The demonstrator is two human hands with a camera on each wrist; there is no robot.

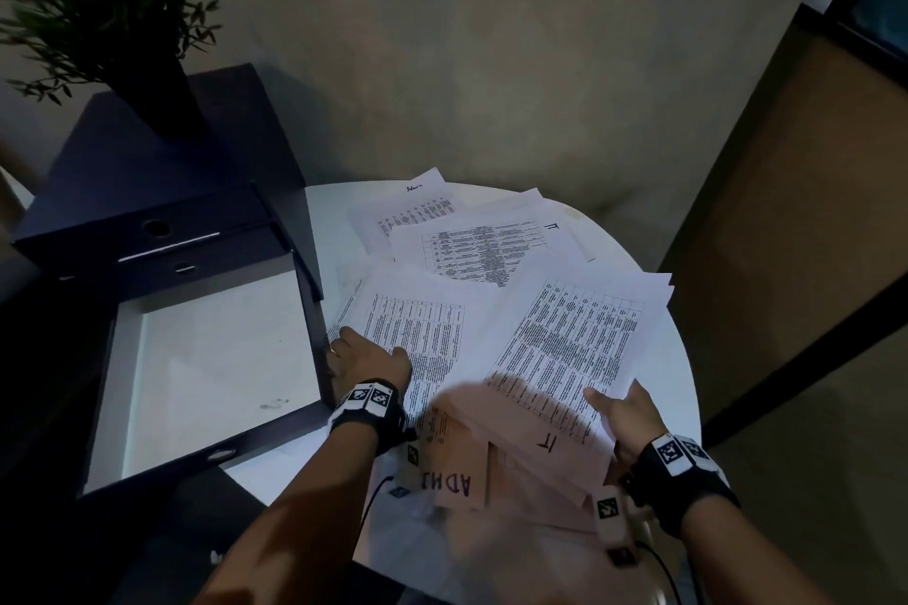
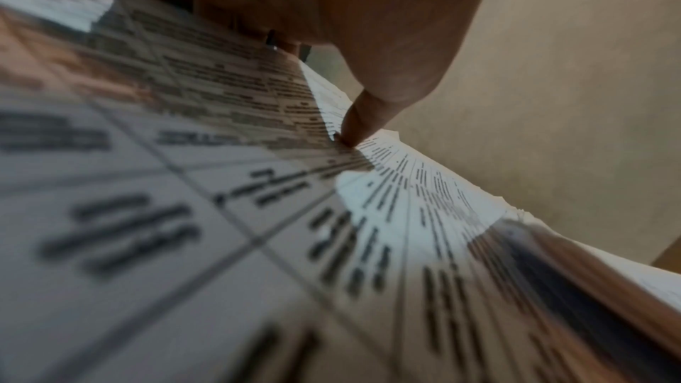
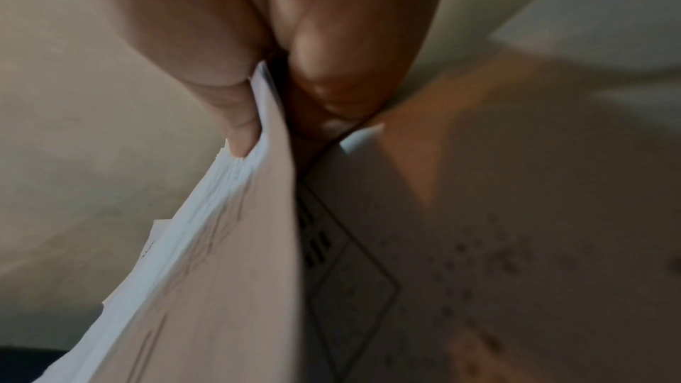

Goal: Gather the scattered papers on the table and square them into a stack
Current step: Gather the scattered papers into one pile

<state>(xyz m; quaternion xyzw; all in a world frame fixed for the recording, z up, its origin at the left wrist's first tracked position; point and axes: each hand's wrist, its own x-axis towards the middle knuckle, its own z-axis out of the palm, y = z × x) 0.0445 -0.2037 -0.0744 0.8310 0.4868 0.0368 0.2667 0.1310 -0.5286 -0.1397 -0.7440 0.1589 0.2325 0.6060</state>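
Printed sheets lie fanned over a round white table [image 1: 683,383]. My left hand [image 1: 366,351] rests on the left sheet [image 1: 417,324] close to that sheet's left edge. The thumb tip [image 2: 350,134] presses the sheet [image 2: 221,214], and the fingers reach to its far edge. My right hand [image 1: 616,405] pinches the near corner of a bundle of sheets [image 1: 575,344], thumb [image 3: 239,133] on top and fingers [image 3: 324,98] beneath the bundle [image 3: 206,273]. That bundle is lifted off the sheets under it. Two more sheets [image 1: 471,241] lie at the far side. Sheets with handwritten letters [image 1: 452,481] sit nearest me.
An open black box [image 1: 314,300] with a pale inside stands hard against the table's left side, beside my left hand. Behind it is a closed black box [image 1: 147,172] with a potted plant [image 1: 98,15] on top. A brown panel [image 1: 786,236] rises to the right.
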